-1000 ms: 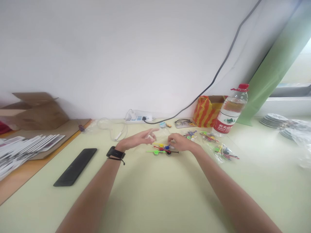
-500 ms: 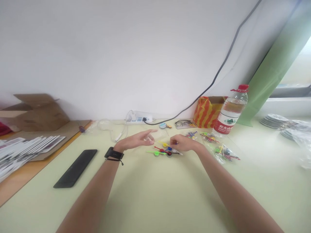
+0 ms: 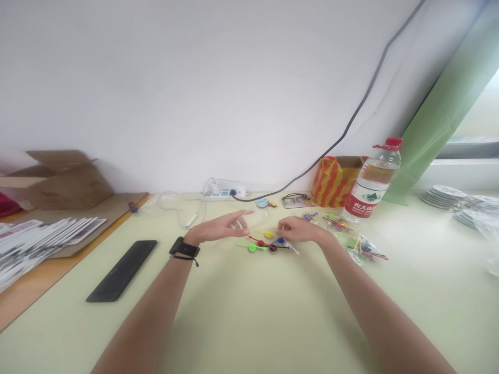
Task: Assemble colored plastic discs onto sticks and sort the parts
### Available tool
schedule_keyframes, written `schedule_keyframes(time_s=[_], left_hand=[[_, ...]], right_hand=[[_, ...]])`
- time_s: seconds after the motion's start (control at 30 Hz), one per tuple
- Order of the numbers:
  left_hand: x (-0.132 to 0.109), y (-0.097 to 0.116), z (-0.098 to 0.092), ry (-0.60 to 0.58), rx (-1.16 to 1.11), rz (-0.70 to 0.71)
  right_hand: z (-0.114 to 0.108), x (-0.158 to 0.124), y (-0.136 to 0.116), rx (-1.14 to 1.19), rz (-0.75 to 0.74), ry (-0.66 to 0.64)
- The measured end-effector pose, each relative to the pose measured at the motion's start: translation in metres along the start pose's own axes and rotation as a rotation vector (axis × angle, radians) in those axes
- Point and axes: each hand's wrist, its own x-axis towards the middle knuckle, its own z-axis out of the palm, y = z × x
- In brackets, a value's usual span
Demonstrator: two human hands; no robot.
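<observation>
Small plastic arrow pointers with round hubs lie together on the table between my hands: a green pointer (image 3: 252, 248), a red pointer (image 3: 260, 242), a yellow pointer (image 3: 268, 235), and black, blue and white ones. My left hand (image 3: 222, 227), with a black watch (image 3: 184, 249) on its wrist, hovers left of them. Its forefinger reaches out, while the other fingers curl around crumpled clear plastic (image 3: 237, 224), seemingly a bag. Just right of the yellow and blue pointers, my right hand (image 3: 298, 229) is closed with fingertips down; what it pinches is hidden.
Clear bags of coloured pointers (image 3: 364, 246) lie right, by a water bottle (image 3: 372, 182) and a striped bag (image 3: 331, 182). Stacked round discs (image 3: 444, 196) stand far right. A power strip (image 3: 224, 191) is against the wall. Left are a black phone-like slab (image 3: 121, 270), cards (image 3: 58, 239) and a cardboard box (image 3: 66, 182).
My right hand has drawn slightly right, uncovering more of the blue and white pointers. The white pointer's tip has swung toward me. My left hand has barely moved.
</observation>
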Motion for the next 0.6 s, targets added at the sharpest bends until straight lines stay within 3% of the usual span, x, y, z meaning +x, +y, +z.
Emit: schedule_keyframes(time_s=[0.23,0.6], left_hand=[[0.000,0.002,0.000,0.014,0.009,0.002],[0.002,-0.009,-0.002,-0.019,-0.016,0.017]], right_hand=[[0.012,0.008,-0.001,0.006,-0.045,0.099],[0.000,0.004,0.005,0.122,-0.088,0.227]])
